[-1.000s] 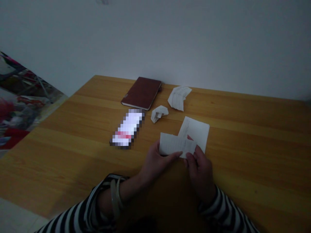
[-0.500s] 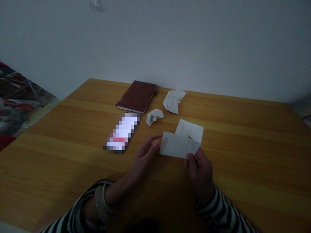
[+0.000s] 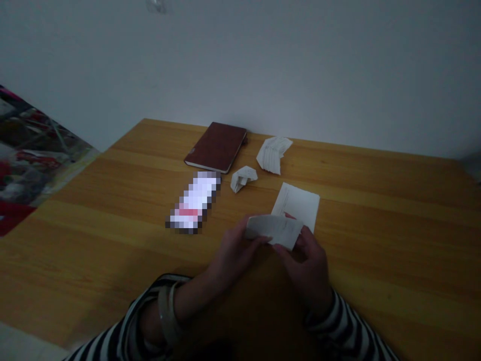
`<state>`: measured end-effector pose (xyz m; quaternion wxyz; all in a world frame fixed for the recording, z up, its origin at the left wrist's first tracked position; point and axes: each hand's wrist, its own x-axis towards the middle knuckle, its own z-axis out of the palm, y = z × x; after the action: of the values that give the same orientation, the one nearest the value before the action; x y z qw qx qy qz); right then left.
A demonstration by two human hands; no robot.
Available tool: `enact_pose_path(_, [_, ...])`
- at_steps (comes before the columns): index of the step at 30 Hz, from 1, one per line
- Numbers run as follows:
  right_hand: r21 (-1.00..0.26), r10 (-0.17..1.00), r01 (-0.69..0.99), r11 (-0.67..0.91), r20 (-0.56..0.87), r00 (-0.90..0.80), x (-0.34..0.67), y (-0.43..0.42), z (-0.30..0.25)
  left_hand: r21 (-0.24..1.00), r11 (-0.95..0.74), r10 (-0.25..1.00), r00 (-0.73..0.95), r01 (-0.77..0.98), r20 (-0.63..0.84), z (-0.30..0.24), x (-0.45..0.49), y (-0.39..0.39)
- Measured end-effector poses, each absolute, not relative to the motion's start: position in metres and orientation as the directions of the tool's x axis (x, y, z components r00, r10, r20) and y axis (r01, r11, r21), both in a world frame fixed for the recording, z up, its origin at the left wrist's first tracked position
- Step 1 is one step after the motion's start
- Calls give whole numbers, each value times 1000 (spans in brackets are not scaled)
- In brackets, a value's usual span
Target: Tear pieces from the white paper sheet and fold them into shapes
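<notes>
White paper slip [image 3: 275,229] now curled over, no longer flat as half second ago: fold underway. My left hand [image 3: 235,253] and right hand [image 3: 308,260] both pinch it, just above wooden table [image 3: 112,210], before flat white sheet [image 3: 298,204].

notebook [image 3: 217,147], crumpled paper [image 3: 243,178], paper stack [image 3: 273,153]

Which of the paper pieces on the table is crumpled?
The small wad beside the brown notebook; the flat sheet and the stack are uncrumpled.
</notes>
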<state>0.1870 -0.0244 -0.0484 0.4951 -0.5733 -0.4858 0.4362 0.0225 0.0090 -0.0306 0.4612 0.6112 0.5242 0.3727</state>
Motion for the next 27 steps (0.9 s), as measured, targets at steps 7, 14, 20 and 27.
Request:
enact_pose_path(7, [-997,959,-52,-64,-76,274,197,-17,-50,961,-120,989,115,250,94,-27,7,27])
enact_pose_path(14, [-942,983,-326,-77,-127,136,201,-14,-47,299,-791,574,477,534,666,-12,-12,32])
enact_pose_path(20, [-960,996,-263,-93,-93,-11,193,-19,-46,124,-874,421,604,470,677,-13,-16,22])
enact_pose_path(27, [-540,733,708,456,678,46,204,-21,-35,159,-836,494,596,525,633,-11,-6,17])
